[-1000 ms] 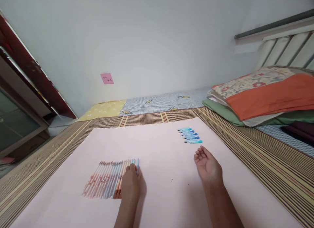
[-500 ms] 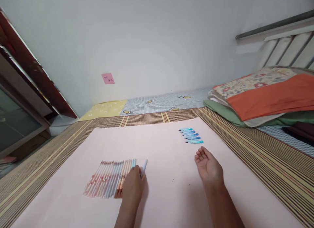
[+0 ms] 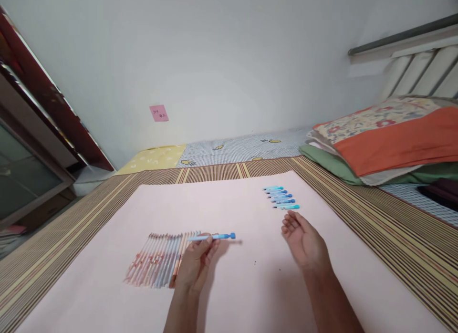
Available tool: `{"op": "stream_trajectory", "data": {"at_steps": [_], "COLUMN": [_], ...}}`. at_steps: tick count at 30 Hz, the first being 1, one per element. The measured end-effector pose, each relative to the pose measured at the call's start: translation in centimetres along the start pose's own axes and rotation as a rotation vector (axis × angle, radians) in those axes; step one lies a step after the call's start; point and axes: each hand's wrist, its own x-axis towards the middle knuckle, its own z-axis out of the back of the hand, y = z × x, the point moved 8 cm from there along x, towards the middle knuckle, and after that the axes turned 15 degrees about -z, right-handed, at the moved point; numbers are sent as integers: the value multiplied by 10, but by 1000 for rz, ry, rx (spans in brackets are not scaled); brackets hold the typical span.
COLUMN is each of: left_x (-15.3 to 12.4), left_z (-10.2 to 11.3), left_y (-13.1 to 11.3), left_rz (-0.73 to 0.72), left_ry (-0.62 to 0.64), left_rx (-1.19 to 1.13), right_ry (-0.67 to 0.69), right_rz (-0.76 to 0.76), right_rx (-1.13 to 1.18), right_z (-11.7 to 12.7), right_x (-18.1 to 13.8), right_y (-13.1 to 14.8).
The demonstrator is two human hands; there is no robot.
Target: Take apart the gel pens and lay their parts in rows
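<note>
A blue pen [image 3: 223,236] with a darker blue end is pinched in my left hand [image 3: 196,259], held level above the pink sheet [image 3: 243,295]. Under and left of that hand lies a row of slim pens [image 3: 155,261], side by side, running from reddish through grey to orange; the hand hides part of its right end. My right hand [image 3: 304,240] rests palm up with its fingers slightly curled and nothing in it. Just beyond its fingertips lie several blue pens [image 3: 282,198], stacked in a short column with their tips pointing left.
The sheet lies on a striped mat [image 3: 358,218]. Folded bedding with an orange panel [image 3: 400,147] sits at the right. A pink note [image 3: 159,113] is stuck on the wall. Tiny dark specks lie on the sheet between my hands.
My left hand has lifted a pen from beside the row's right end and turned it from steep to level, its darker end to the right. My right hand has barely moved.
</note>
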Motion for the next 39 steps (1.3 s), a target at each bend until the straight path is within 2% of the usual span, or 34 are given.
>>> {"op": "stream_trajectory", "data": {"at_steps": [5,7,9,11,14,18,21,25,31,35,39], "left_x": [-16,-21,-26,-31,-33,-29,-29,-35,-43,-48,-45], "left_z": [-22,-28,-35,-41,-44,-44,-46,-50,-48,-51,-53], "left_y": [19,25,31,35,38,34,33,24,14,17,26], "left_rz": [58,52,49,54,40,-82,-147,-272,-448,-439,-282], "left_ry": [-32,-7,54,126,192,264,313,309,279,324,353], "left_rx": [-162,-181,-190,-188,-155,15,161,306,602,568,460], "right_ry": [267,375,427,417,353,278,248,309,278,312,359], "right_rz": [-63,-125,-160,-163,-115,-24,-28,-101,-38,96,158], "right_rx": [-497,-655,-723,-710,-651,-628,-595,-640,-702,-770,-814], "right_z": [-50,-64,-72,-74,-71,-64,-60,-64,-71,-81,-86], "right_x": [-25,-35,-39,-39,-33,-29,-27,-26,-28,-39,-47], "right_y": [-31,-53,-71,-79,-75,-58,-56,-75,-79,-68,-63]}}
